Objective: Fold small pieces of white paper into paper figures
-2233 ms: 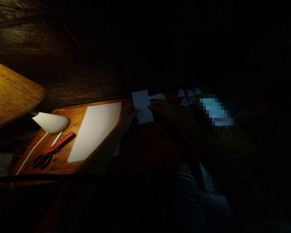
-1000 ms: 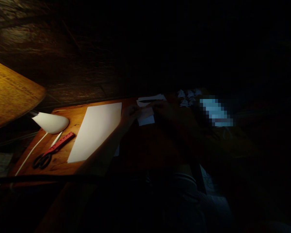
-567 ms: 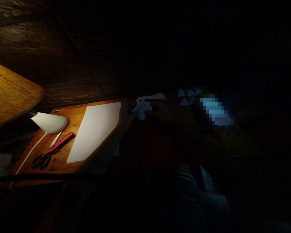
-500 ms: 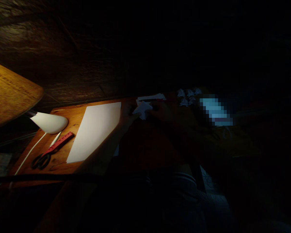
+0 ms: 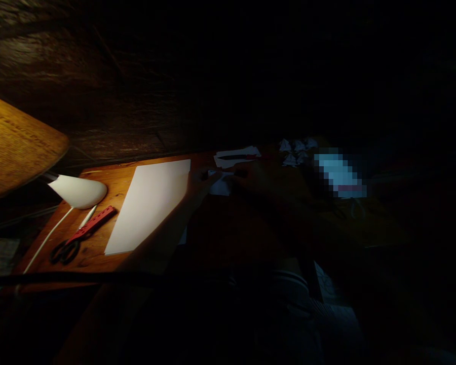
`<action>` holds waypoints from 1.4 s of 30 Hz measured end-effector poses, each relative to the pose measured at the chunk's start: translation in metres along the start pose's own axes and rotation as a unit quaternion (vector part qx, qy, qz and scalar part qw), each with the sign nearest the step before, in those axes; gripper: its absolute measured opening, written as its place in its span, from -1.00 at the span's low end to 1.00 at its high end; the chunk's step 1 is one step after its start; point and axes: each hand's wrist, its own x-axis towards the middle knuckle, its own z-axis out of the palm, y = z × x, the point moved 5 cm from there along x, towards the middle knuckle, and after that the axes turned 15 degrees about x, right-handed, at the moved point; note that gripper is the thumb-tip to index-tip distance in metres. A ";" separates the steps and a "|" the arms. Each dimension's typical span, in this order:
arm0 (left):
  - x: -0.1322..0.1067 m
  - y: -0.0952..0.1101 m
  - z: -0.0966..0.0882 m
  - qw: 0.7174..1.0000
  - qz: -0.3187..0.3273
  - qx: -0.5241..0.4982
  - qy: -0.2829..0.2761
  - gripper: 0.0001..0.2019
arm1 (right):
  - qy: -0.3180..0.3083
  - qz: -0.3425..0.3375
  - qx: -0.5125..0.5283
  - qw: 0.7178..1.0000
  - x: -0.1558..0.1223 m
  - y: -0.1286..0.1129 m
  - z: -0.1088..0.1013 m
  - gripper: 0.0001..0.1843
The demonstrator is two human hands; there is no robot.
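Observation:
A small folded piece of white paper (image 5: 220, 186) is held between my two hands over the wooden table (image 5: 228, 228). My left hand (image 5: 201, 181) pinches its left side, the thumb lying along the upper edge. On the other side my right hand (image 5: 249, 175) grips the paper's upper right; shadow hides most of its fingers. Just behind the hands lie small paper sheets (image 5: 228, 162) with a dark, slim tool with a reddish end (image 5: 237, 157) across them. A stack of large white paper (image 5: 152, 203) lies beside my left forearm.
At the left, a lamp with a white base (image 5: 79, 191) and yellow shade (image 5: 19, 147) stands near black-handled scissors (image 5: 66, 251) in a red cover. Several folded paper pieces (image 5: 294, 152) sit at the back right, beside a glowing, blurred-out screen (image 5: 342, 175).
The paper in my hands has gone from a pointed, star-like outline to a squarer shape, turned and slightly lower. Both hands keep hold; the sheets behind show more.

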 end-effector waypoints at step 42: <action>0.002 -0.005 -0.005 0.998 -0.009 -0.045 0.047 -0.70 | 0.051 -0.033 0.041 0.997 0.001 -0.005 -0.007 -0.55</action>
